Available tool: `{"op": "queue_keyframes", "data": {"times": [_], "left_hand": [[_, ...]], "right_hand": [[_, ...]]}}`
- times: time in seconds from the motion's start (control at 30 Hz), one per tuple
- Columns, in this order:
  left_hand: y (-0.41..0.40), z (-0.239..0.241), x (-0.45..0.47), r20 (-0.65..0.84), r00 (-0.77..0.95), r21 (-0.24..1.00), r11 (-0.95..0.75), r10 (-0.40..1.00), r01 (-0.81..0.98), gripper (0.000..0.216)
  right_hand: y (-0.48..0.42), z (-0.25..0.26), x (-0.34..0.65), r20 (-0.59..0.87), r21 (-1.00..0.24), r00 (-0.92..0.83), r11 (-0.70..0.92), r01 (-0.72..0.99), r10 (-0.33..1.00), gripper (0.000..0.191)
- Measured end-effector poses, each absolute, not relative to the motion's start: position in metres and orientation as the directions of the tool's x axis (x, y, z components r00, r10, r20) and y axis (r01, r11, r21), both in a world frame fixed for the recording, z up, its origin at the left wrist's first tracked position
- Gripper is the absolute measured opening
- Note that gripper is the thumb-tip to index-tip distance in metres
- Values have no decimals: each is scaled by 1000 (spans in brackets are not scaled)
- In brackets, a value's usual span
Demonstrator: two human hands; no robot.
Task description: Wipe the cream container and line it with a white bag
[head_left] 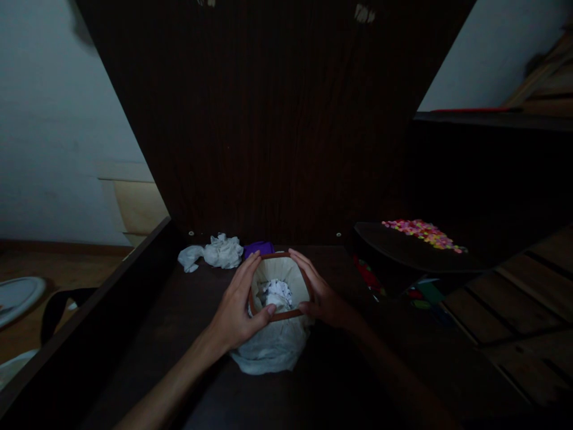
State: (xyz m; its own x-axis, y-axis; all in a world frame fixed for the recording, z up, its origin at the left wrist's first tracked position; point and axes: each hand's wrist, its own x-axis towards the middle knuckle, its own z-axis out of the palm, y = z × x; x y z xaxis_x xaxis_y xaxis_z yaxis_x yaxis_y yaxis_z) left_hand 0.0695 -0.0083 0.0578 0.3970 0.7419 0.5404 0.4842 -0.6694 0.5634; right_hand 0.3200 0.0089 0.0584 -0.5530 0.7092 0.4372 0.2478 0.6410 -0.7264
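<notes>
A small waste bin with a brown rim [286, 315] stands on the dark wooden surface in front of me. A pale plastic liner [271, 352] is folded over it and hangs loosely down the outside. Crumpled white paper [277, 291] lies inside. My left hand [239, 306] grips the rim's left side, thumb over the near edge and fingers along the far side. On the right, my right hand [326, 298] clasps the rim in the same way.
Behind the bin lie a crumpled white plastic bag [222, 251] and something purple [258, 247]. A tall dark panel [277, 131] rises at the back. To the right is a dark curved piece with small colourful bits [423, 233]. A low side board [111, 298] borders the left.
</notes>
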Motion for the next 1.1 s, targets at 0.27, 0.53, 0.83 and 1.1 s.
{"op": "queue_keyframes", "data": {"times": [0.27,0.53,0.83,1.1], "left_hand": [[-28,52,56,420,381,595,-567,823,570,130],[-48,21,33,218,402,388,-457,889,800,44],[-45,48,12,169,343,532,-378,924,758,28],[-30,39,30,198,-13,962,-192,980,194,53]], "right_hand": [[2,51,345,263,-782,-510,491,385,819,119],[-15,11,347,173,-769,-381,366,524,908,61],[-21,6,333,119,-938,-181,170,303,976,12],[-1,1,327,169,-983,131,176,-47,977,36]]}}
